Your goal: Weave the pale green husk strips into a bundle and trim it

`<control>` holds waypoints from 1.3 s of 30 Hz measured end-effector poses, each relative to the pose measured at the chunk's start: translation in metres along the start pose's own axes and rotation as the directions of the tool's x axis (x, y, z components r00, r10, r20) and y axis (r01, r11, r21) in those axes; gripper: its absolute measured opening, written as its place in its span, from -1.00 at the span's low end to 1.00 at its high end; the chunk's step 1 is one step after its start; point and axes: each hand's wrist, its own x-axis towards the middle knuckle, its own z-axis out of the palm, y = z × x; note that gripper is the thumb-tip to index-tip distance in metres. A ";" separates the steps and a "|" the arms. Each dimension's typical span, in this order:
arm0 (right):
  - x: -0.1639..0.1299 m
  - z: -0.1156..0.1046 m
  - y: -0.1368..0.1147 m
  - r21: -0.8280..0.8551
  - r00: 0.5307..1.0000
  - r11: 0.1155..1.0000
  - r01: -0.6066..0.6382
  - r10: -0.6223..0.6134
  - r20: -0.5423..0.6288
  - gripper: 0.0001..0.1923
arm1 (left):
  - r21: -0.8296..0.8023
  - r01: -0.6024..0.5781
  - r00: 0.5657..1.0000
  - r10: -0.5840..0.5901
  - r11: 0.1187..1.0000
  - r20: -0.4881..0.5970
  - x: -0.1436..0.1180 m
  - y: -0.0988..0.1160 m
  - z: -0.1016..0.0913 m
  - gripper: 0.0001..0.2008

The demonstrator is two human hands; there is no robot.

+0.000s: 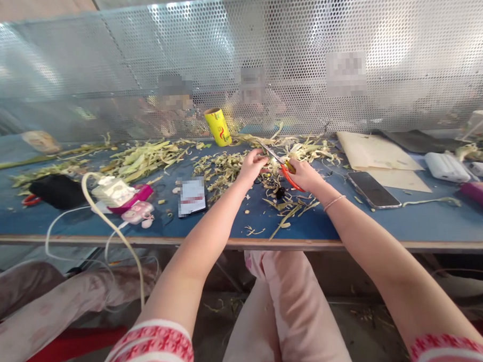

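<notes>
My right hand (pixel 303 174) is closed around the orange handles of a pair of scissors (pixel 286 171). Their metal blades point up and to the left, past the fingertips of my left hand (pixel 253 167). The left fingers are curled together in a pinch; what lies between them is too small and covered to make out. Under and around both hands lie heaps of pale, stringy plant strips (pixel 221 171), like dried husk or leaf trimmings. A small black object (pixel 280 192) sits among loose strips just below the scissors.
A yellow tube (pixel 218 127) stands before the perforated metal screen (pixel 101 75). At left are a phone (pixel 192 196), a black pouch (pixel 57 190) and chargers with cables (pixel 120 194). At right lie a dark phone (pixel 373 189), brown paper (pixel 378 151) and a white case (pixel 446 166).
</notes>
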 end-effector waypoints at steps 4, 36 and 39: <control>0.000 -0.001 -0.001 -0.012 1.000 1.000 -0.007 0.007 -0.001 -0.53 | 0.068 -0.035 0.999 0.035 0.997 0.008 0.000 0.001 0.000 -0.78; -0.002 -0.001 -0.001 -0.116 0.999 0.993 0.005 0.000 0.043 -0.50 | 0.060 -0.064 0.996 0.060 0.996 0.058 -0.005 0.003 0.001 -0.76; -0.002 -0.001 0.000 -0.097 0.999 0.995 0.002 0.002 0.043 -0.51 | 0.117 -0.058 0.995 0.047 0.991 0.090 -0.006 0.004 0.001 -0.75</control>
